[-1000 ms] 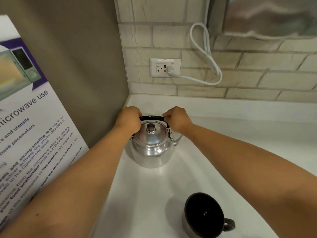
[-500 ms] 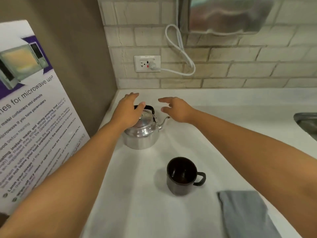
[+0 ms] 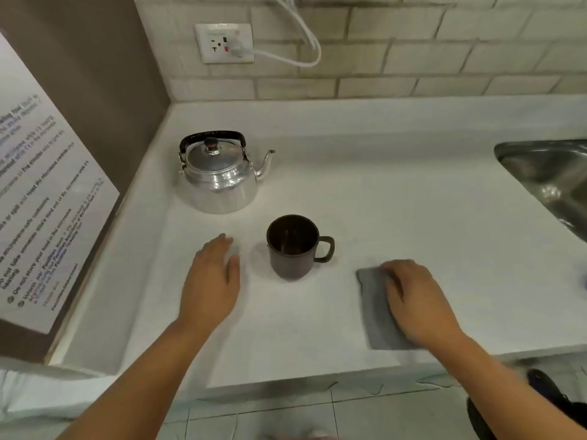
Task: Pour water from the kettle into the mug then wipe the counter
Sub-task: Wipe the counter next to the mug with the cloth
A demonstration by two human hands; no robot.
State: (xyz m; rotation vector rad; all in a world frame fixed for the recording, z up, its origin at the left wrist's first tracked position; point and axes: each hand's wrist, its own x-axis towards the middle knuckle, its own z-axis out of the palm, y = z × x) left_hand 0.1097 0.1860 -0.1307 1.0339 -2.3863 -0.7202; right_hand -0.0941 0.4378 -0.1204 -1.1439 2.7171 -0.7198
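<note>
A shiny metal kettle [image 3: 219, 179] with a black handle stands upright near the counter's back left corner, spout to the right. In front of it a dark brown mug [image 3: 293, 247] stands upright, handle to the right. My left hand [image 3: 211, 281] hovers flat just left of the mug, fingers apart, holding nothing. My right hand [image 3: 416, 301] lies palm down on a grey cloth [image 3: 376, 312] spread on the white counter [image 3: 381, 201] near its front edge. Whether the fingers grip the cloth or only press on it is unclear.
A steel sink [image 3: 552, 176] is sunk into the counter at the right. A poster [image 3: 41, 201] about microwave use leans on the left wall. A wall socket [image 3: 225, 42] with a white cable sits above the kettle. The counter's front edge runs close below my hands.
Both hands have let go of the kettle and drawn back toward the front. The left now hovers beside the mug; the right has come down onto the grey cloth.
</note>
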